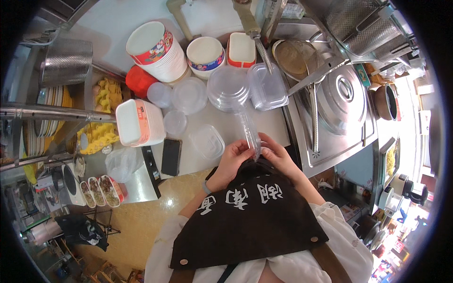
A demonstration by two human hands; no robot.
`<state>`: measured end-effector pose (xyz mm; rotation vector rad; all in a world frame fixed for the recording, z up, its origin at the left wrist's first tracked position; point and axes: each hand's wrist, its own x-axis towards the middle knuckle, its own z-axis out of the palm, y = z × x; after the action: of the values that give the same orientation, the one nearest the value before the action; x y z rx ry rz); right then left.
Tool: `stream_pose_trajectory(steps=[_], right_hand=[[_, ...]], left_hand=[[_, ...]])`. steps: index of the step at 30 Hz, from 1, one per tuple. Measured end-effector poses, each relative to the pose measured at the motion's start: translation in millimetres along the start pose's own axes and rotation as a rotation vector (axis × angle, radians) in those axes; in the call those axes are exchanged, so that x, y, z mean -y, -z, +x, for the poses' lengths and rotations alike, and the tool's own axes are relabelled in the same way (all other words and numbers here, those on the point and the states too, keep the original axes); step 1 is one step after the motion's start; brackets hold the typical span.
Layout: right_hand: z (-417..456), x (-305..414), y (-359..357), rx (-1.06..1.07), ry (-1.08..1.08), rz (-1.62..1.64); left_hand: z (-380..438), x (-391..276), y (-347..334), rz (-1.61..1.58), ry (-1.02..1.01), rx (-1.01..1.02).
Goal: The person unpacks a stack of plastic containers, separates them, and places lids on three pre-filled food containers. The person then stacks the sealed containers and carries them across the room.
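Both my hands hold a small stack of clear plastic lids (250,132) on edge, just above my dark apron. My left hand (234,158) grips its left side near the bottom, and my right hand (277,155) holds the right side. A single clear square lid (208,141) lies on the counter left of my hands. Beyond them stand round clear plastic containers (228,86) and a stack of rectangular clear containers (268,86). A black smartphone (171,157) lies farther left on the counter.
Stacked paper bowls (159,53) and rectangular paper boxes (139,122) line the counter's back and left. Yellow egg trays (101,131) sit beside a metal rack. Right are a steel pot lid (342,92), a strainer (295,60) and a metal bar. A flexible hose (262,53) hangs overhead.
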<state>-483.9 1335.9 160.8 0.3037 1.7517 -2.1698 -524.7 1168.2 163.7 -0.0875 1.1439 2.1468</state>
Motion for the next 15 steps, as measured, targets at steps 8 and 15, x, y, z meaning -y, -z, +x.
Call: stream_pose_trajectory(steps=[8,15], right_hand=[[8,-2,-16,-0.077,0.045,-0.347],[19,-49,7,-0.237,-0.103,-0.344]], left_hand=[[-7,3,6,-0.005,-0.004,-0.027],[-17,20,35,0.073,-0.056,-0.159]])
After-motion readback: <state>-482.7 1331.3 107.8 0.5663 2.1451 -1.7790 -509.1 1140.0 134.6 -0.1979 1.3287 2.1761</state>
